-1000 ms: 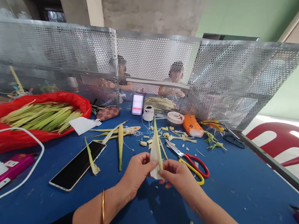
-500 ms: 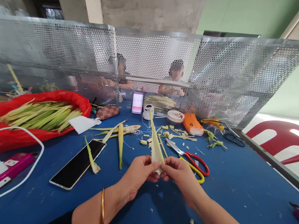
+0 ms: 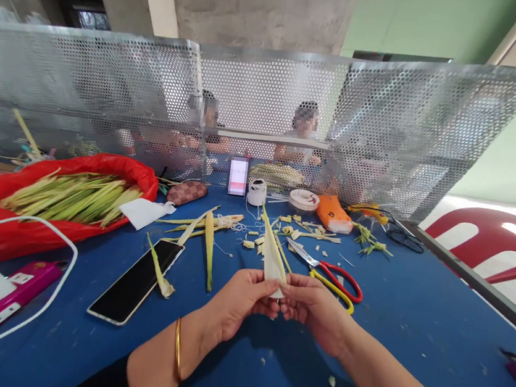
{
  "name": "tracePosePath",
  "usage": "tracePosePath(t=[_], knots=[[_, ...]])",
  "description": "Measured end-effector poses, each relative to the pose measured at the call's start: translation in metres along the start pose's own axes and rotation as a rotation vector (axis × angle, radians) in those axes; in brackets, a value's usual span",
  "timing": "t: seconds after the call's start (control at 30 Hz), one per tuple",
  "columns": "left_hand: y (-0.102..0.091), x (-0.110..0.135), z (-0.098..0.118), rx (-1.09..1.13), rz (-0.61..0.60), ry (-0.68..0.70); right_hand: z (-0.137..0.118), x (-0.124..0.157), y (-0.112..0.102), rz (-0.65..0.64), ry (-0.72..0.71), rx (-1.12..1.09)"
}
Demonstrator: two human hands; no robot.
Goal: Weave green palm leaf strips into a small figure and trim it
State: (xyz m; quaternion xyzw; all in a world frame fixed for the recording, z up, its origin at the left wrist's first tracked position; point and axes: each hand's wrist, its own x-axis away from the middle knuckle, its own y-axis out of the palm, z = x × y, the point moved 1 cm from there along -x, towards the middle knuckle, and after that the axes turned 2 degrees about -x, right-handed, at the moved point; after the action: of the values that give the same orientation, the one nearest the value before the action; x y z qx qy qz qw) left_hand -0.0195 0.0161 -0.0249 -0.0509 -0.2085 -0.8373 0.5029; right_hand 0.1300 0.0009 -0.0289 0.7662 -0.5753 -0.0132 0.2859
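Both of my hands pinch the wide lower end of a pale green palm leaf strip (image 3: 272, 254) that points up and away over the blue table (image 3: 412, 310). My left hand (image 3: 239, 300), with a gold bangle on its wrist, grips the leaf's left edge. On the right edge my right hand (image 3: 314, 308) is closed, thumb and fingers pressed on the leaf. Just beyond my right hand lie red and yellow scissors (image 3: 332, 275). A black phone (image 3: 136, 280) lies to the left of my left hand.
A red bag of green leaf strips (image 3: 52, 198) sits at the left. Loose leaf pieces and scraps (image 3: 209, 237), a thread spool (image 3: 256, 192), a tape roll (image 3: 303, 199) and an orange pouch (image 3: 332, 214) lie further back. A perforated metal screen (image 3: 387, 121) closes the far edge; two people sit behind it.
Both hands have slid together down the leaf's lower end, hiding more of its base between my fingers. The leaf tilts slightly differently; nothing else has moved.
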Motion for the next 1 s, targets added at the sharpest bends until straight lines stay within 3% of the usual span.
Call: tracePosePath(t=[0.53, 0.83, 1.0], knots=[[0.0017, 0.0019, 0.0, -0.028, 0.007, -0.035, -0.0002, 0.0012, -0.0007, -0.005, 0.066, -0.019], [0.0003, 0.0016, -0.0007, -0.041, -0.022, -0.019, -0.0005, 0.0023, 0.0007, -0.039, 0.071, -0.045], [-0.0009, 0.001, 0.0025, -0.061, 0.022, 0.028, -0.0048, 0.0049, 0.0014, -0.056, 0.043, -0.036]])
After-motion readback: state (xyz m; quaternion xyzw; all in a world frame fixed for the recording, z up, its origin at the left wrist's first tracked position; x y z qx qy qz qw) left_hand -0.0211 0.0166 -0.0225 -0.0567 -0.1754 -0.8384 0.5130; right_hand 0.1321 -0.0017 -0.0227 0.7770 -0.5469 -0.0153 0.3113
